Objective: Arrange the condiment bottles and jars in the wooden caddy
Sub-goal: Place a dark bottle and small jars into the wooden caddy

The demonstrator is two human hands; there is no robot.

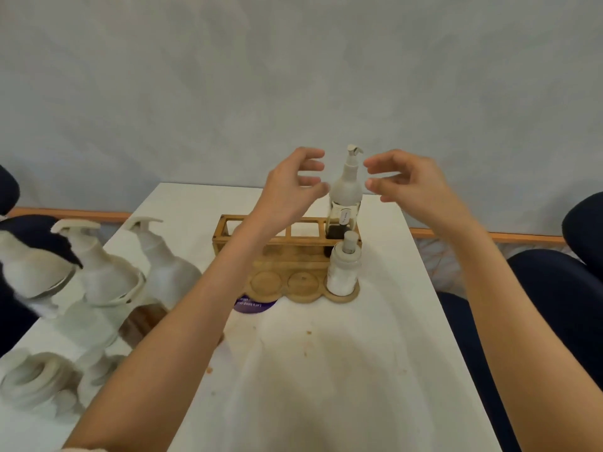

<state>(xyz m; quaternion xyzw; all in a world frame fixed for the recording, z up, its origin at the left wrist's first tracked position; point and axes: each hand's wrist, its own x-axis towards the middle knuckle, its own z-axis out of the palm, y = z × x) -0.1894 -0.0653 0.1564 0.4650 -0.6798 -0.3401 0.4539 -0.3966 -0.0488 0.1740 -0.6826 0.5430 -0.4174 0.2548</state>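
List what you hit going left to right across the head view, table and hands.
loose pump bottles → left hand → tall pump bottle in the right end of the caddy → right hand. The small jar sits directly in front of the tall bottle, so it is left out.

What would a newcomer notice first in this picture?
First, the left hand and right hand, raised on either side of the tall pump bottle, fingers loosely spread, gripping nothing. That bottle stands upright in the rightmost back slot of the wooden caddy, mid-table, with a small white jar in the front right recess. Blurred pump bottles wait at the left edge.
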